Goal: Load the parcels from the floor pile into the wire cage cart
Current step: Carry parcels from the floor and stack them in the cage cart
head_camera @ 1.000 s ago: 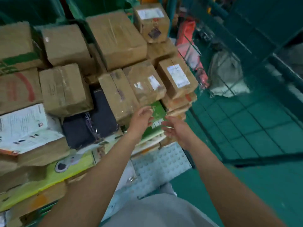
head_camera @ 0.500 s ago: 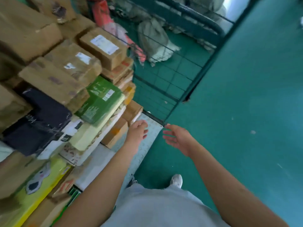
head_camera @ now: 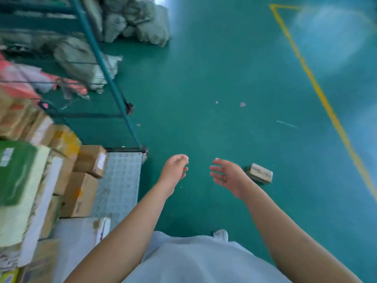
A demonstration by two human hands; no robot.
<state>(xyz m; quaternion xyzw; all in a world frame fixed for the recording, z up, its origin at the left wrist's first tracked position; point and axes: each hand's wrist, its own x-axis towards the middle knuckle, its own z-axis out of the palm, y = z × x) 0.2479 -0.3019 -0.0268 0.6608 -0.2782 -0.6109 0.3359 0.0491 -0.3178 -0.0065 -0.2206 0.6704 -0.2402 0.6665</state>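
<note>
Both my hands hang empty in front of me over the green floor. My left hand [head_camera: 175,170] has loosely curled fingers and holds nothing. My right hand [head_camera: 228,176] has its fingers spread and relaxed. One small cardboard parcel [head_camera: 260,173] lies alone on the floor just right of my right hand. The wire cage cart [head_camera: 114,78] stands at the left, its stacked parcels [head_camera: 79,166] filling the left edge, with a green box [head_camera: 16,172] among them. The cart's dimpled floor plate [head_camera: 120,180] shows beside the stack.
Grey sacks [head_camera: 130,23] lie heaped at the top behind the cart, and more sacks and red bags show through its wire side. A yellow line [head_camera: 318,94] runs across the floor at the right. My white shoe [head_camera: 221,234] peeks out below.
My view has swung right, away from the cart's stack and onto the floor. Both hands drew back from the stacked parcels, empty. The lone floor parcel has come into view.
</note>
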